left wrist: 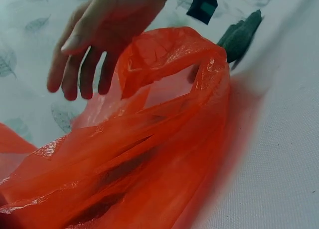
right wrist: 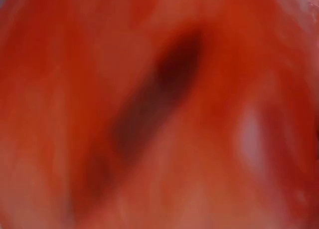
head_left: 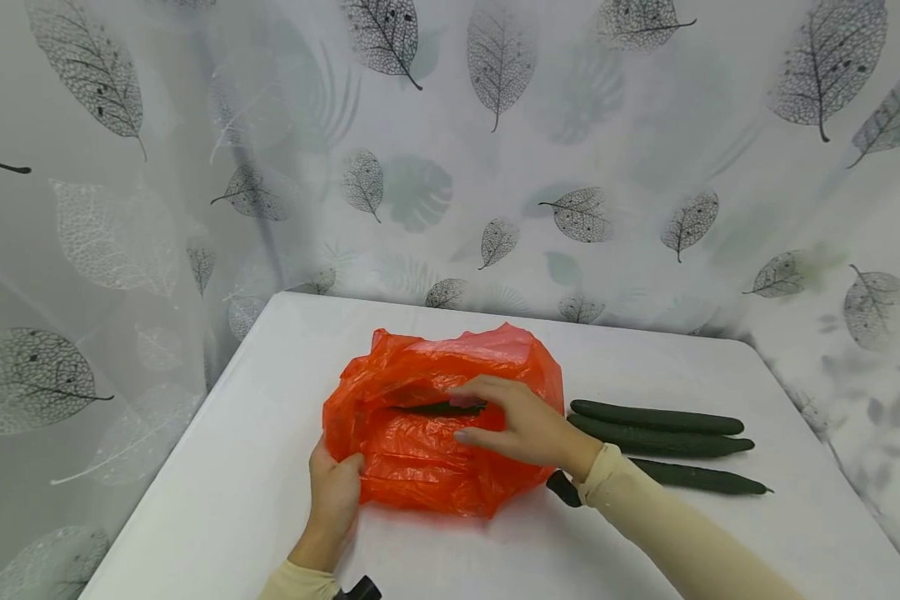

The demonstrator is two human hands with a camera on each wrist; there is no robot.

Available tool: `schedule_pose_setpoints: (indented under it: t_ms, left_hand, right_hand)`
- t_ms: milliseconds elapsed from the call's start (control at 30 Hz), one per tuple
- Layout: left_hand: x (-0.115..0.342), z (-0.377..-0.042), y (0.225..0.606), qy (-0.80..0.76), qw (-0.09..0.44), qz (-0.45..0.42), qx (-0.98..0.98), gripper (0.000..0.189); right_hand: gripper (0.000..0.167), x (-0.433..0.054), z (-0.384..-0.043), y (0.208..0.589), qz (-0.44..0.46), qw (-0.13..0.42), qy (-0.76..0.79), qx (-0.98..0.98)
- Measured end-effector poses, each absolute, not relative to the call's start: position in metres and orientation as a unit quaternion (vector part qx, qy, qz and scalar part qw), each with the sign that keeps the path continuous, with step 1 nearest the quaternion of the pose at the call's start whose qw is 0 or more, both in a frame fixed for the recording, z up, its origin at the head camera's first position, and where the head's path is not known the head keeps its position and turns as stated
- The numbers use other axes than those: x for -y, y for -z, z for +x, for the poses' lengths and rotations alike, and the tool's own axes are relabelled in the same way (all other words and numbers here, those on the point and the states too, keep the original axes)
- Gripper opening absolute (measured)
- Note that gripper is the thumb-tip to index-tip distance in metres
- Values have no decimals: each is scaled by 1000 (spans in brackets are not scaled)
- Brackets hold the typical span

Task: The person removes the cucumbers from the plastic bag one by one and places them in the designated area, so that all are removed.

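Note:
A red plastic bag (head_left: 427, 458) lies on the white table with its mouth spread. Inside its opening shows part of a dark green cucumber (head_left: 441, 408); the red plastic covers the rest. My left hand (head_left: 333, 492) grips the bag's left edge, thumb on the near side. Over the opening hovers my right hand (head_left: 521, 421), thumb and fingers apart with nothing between them. The left wrist view shows this right hand (left wrist: 112, 27) above the bag (left wrist: 164, 159), fingers pointing down. Blurred in the right wrist view, a dark elongated shape (right wrist: 149, 104) lies against the red plastic.
Three cucumbers lie to the right of the bag: a far one (head_left: 656, 417), a middle one (head_left: 660, 437) and a near one (head_left: 701, 477). They rest on the white table (head_left: 225, 492). Behind it hangs a leaf-patterned curtain (head_left: 450, 192).

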State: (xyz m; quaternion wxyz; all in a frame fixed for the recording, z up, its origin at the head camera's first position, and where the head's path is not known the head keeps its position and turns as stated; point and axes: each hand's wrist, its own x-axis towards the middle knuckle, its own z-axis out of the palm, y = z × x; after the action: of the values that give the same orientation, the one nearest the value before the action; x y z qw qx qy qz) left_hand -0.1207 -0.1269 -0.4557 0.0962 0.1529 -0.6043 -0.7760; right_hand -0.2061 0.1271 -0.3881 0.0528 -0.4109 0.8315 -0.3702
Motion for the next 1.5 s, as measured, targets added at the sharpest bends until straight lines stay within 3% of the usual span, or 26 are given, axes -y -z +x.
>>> schedule_pose_setpoints:
  t_ms: [267,767,1500]
  left_hand:
    - [131,-120,453,778,101,141,604,64]
    - [132,-122,449,781,99,135,601,69]
    - [130,-126,446,788,94,112,598,70]
  right_hand:
    - [51,-108,-219,406,-383,134,456,-792]
    - [54,-99,-233,432,-341,171,477,-792]
    - [57,-106,-237,437,-322,93,333,-881]
